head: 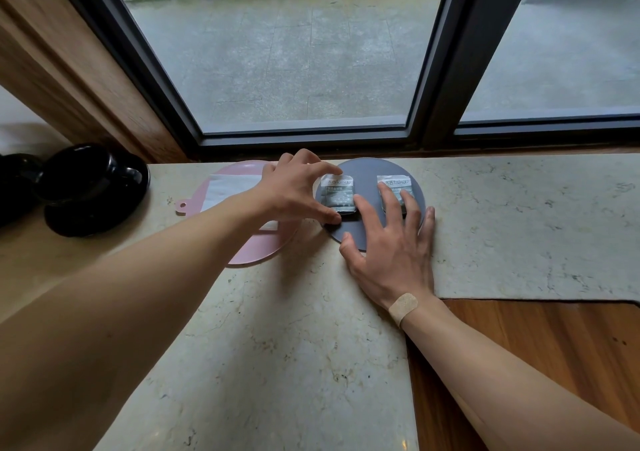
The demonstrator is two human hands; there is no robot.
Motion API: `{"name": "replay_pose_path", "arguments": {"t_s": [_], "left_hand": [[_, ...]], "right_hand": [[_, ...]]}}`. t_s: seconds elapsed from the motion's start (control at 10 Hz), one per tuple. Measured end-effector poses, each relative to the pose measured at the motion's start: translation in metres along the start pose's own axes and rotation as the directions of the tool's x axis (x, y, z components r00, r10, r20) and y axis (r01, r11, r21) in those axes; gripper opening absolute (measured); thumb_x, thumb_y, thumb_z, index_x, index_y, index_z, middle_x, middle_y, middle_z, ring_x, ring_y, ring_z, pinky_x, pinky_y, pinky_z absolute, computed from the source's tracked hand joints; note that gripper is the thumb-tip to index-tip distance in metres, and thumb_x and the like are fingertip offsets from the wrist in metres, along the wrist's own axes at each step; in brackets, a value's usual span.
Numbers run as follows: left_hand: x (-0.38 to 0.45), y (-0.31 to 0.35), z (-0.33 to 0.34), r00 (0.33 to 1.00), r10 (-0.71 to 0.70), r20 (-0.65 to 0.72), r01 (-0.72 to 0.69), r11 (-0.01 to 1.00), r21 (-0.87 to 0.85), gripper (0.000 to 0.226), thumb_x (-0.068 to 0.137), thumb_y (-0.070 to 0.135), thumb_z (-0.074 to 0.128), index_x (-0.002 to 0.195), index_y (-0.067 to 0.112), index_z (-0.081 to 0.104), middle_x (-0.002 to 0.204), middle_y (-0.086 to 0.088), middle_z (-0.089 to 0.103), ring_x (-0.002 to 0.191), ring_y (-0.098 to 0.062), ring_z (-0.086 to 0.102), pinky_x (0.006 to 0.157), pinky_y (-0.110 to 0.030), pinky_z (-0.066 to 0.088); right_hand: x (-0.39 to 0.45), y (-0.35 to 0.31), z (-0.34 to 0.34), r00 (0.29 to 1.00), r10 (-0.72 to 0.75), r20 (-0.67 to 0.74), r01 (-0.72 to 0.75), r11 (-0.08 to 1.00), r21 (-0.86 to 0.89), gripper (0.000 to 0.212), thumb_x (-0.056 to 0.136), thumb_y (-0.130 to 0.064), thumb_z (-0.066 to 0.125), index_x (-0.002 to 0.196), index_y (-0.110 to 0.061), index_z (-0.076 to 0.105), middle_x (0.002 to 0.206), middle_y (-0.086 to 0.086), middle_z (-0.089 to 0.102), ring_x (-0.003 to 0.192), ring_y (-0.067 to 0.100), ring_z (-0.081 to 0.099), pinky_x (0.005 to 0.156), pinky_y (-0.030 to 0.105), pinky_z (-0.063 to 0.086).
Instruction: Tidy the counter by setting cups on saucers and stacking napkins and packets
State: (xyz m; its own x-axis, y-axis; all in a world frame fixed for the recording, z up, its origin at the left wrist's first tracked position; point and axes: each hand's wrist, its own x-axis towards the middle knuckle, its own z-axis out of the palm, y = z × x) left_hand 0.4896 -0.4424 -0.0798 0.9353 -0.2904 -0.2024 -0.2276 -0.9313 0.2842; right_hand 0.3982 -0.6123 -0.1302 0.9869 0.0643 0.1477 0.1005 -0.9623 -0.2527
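Observation:
Two small stacks of grey-and-white packets lie on a round grey mat (367,173). My left hand (294,191) pinches the left packet stack (336,194) between thumb and fingers. My right hand (391,243) lies spread over the mat, its fingertips resting on the right packet stack (393,187). To the left, a round pink mat (256,250) carries a white napkin (225,191), partly hidden by my left forearm. A black cup (76,170) sits on a black saucer (104,215) at the far left.
The marble counter (277,329) runs along a dark-framed window (304,132). A wooden surface (536,346) adjoins the counter at the lower right. Another black dish (14,187) shows at the left edge.

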Motion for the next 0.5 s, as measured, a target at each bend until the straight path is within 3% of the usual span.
{"name": "replay_pose_path", "arguments": {"t_s": [0.3,0.5], "left_hand": [[-0.009,0.004,0.001,1.0,0.023,-0.02,-0.022,0.999,0.029,0.09,0.068,0.06,0.074,0.145,0.041,0.032,0.145,0.001,0.036,0.132,-0.023,0.03,0.104,-0.044,0.024],[-0.051,0.019,0.015,0.978,-0.034,-0.205,0.049,0.996,0.07,0.086,0.076,0.055,0.068,0.148,0.037,0.024,0.157,0.001,0.022,0.144,-0.021,0.015,0.115,-0.046,0.013]], "right_hand": [[0.0,-0.001,-0.002,1.0,0.01,0.001,-0.01,1.0,0.002,0.066,0.082,-0.057,0.033,0.142,-0.029,0.036,0.154,0.008,0.028,0.143,0.034,0.019,0.115,0.063,0.01],[-0.004,-0.003,-0.018,0.999,0.007,0.041,-0.006,1.0,-0.012,0.073,0.079,-0.061,0.024,0.146,-0.031,0.03,0.156,0.007,0.023,0.144,0.032,0.012,0.114,0.063,0.005]]}}
